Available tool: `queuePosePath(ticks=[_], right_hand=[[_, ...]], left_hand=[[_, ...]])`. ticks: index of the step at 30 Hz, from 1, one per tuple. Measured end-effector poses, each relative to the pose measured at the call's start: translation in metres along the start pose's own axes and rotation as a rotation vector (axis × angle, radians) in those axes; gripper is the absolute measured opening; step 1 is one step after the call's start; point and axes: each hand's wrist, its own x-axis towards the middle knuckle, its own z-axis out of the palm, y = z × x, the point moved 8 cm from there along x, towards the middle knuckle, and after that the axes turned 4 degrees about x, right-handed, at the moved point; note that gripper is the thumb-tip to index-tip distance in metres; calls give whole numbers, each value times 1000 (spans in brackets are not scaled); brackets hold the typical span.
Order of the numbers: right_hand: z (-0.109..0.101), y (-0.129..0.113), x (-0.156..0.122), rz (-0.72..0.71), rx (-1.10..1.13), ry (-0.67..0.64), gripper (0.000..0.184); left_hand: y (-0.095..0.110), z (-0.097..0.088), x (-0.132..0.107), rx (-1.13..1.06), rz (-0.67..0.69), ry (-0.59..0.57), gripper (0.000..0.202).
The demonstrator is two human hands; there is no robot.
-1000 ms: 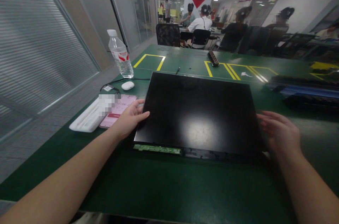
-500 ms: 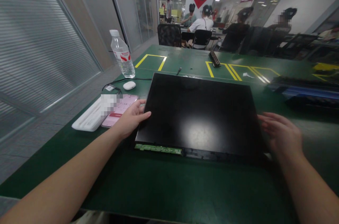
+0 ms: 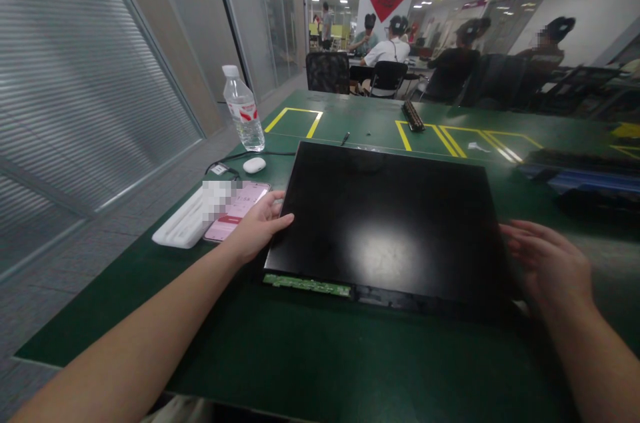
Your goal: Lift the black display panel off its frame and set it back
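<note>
A black LCD panel (image 3: 395,209) with a glossy patch of reflected light is in front of me. Along its near edge, at the left, runs a strip of green circuit board (image 3: 306,285). My left hand (image 3: 263,226) grips the panel's left edge, thumb on the front face and fingers curled round behind. At the opposite edge, my right hand (image 3: 555,263) has its fingertips against the panel's side; that hand is partly blurred and its thumb side is in shadow. The panel's underside is hidden.
On the green table (image 3: 310,356), left of the panel, are a phone (image 3: 240,209), a white rectangular device (image 3: 183,223), a white earbud case (image 3: 255,165), a black cable and a water bottle (image 3: 245,116). A dark slotted strip (image 3: 413,116) lies at the back. Several people sit beyond.
The whole view has shifted, so everything appears slightly further right and lower. Both hands keep the same places on the LCD panel.
</note>
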Motion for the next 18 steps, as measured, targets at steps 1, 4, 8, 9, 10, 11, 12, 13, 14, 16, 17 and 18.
queuePosePath(ticks=[1, 4, 8, 9, 10, 11, 12, 13, 14, 16, 17, 18], right_hand=[[0, 0, 0, 3, 2, 2, 36], [1, -2, -3, 8, -10, 10, 38], [5, -2, -3, 76, -98, -1, 44], [6, -1, -3, 100, -138, -11, 45], [7, 0, -2, 118, -186, -18, 45], [7, 1, -2, 132, -238, -22, 45], [6, 2, -1, 143, -288, -23, 45], [6, 3, -2, 152, -329, -26, 45], [5, 4, -2, 159, -358, -25, 45], [5, 4, -5, 150, -388, -33, 46], [6, 4, -6, 138, -400, -38, 47], [6, 3, -8, 124, -408, -39, 47]], left_hand=[[0, 0, 0, 0, 3, 1, 55], [0, 0, 0, 1, 3, 2, 54], [1, 0, -2, 1, -3, 2, 53], [1, 1, -2, 0, -3, 2, 52], [2, 1, -2, -1, -3, 3, 52], [2, 1, -2, -2, -3, 4, 53], [2, 1, -2, -3, -3, 5, 53], [3, 1, -2, -3, -3, 6, 54], [3, 1, -1, -3, -4, 6, 55], [3, 1, -1, -3, -6, 7, 54], [3, 1, -1, -3, -6, 7, 54], [4, 1, -1, -3, -7, 9, 54]])
